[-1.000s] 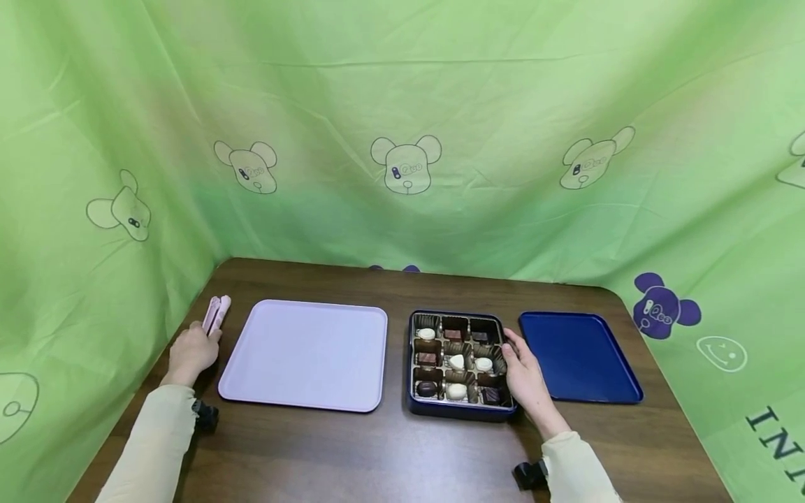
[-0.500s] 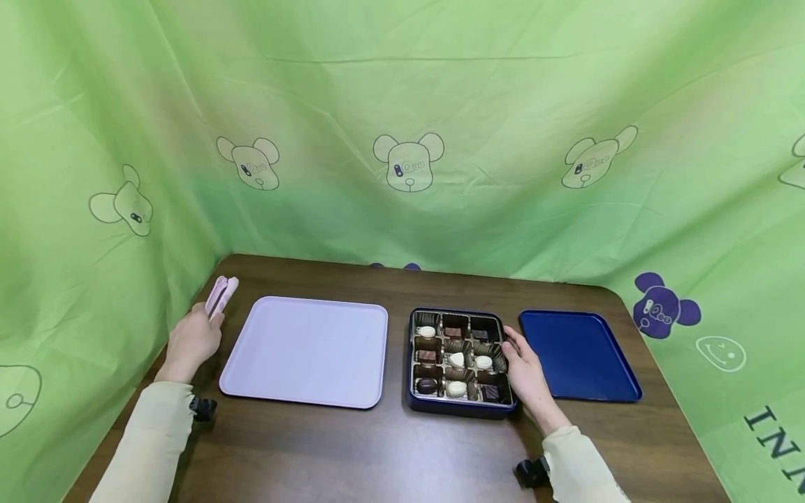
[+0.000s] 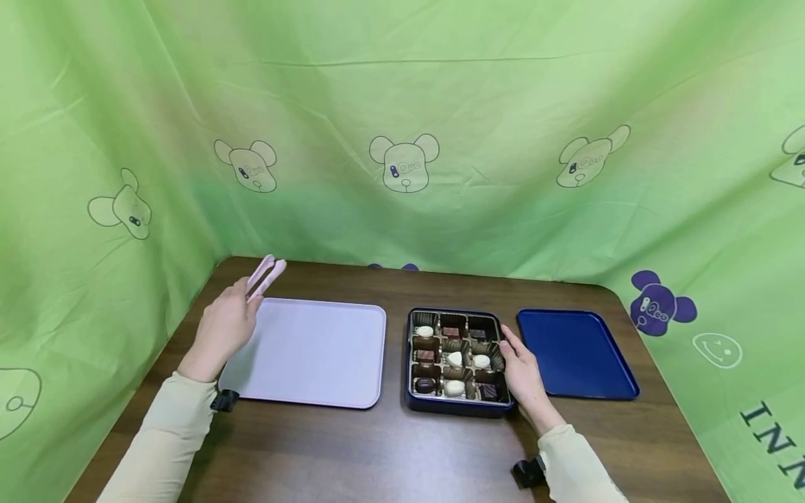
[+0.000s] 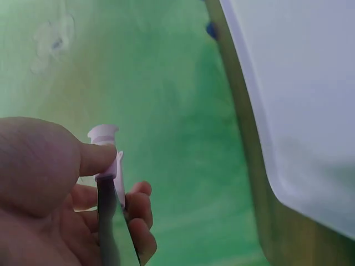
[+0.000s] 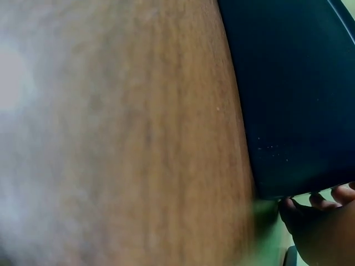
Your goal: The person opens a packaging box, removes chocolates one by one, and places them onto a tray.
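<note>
My left hand holds a pair of pink tongs above the left edge of the lilac tray. In the left wrist view, the thumb presses on the pink part of the tongs, and a shiny metal strip runs below it. My right hand rests against the right side of a dark blue box, its fingers stretched along the wall. Inside the box, a divided insert carries white chocolates and dark chocolates, one per compartment. The right wrist view shows the box's wall and fingertips touching its end.
A blue lid lies flat to the right of the box. Everything stands on a brown wooden table. A green printed curtain hangs behind and on both sides of it.
My left hand has lifted the tongs and carried them right and away from me, to over the tray's edge. The right hand and the box have stayed in place.
</note>
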`<state>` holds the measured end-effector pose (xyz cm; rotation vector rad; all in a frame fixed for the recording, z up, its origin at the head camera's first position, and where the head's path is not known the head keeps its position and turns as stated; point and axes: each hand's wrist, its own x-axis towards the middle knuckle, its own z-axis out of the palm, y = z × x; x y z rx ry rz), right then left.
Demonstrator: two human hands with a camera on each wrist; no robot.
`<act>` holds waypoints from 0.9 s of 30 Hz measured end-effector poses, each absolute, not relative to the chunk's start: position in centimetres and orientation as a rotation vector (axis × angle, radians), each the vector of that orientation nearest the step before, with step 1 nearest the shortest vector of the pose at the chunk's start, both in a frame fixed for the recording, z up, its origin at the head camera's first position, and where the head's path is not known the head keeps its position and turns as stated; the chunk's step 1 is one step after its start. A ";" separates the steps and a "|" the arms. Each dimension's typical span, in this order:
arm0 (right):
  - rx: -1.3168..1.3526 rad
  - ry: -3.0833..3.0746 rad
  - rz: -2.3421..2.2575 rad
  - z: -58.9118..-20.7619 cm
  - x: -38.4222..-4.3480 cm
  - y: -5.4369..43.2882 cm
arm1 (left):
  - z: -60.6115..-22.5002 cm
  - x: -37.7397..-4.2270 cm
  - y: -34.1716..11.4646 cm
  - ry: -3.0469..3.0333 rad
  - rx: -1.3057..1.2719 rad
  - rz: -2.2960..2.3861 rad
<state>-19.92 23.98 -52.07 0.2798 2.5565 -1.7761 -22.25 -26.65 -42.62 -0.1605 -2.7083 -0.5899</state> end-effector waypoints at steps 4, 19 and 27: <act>0.308 2.557 -1.808 -52.3 -19.8 23.8 | -42.3 -22.3 -24.7 -2.723 -0.233 -0.602; 0.370 2.451 -1.896 -51.6 -20.1 24.4 | -42.7 -22.9 -16.5 -2.726 -0.455 -0.654; 0.384 2.428 -1.909 -51.8 -19.6 24.2 | -43.9 -22.1 -12.6 -2.781 -0.557 -0.646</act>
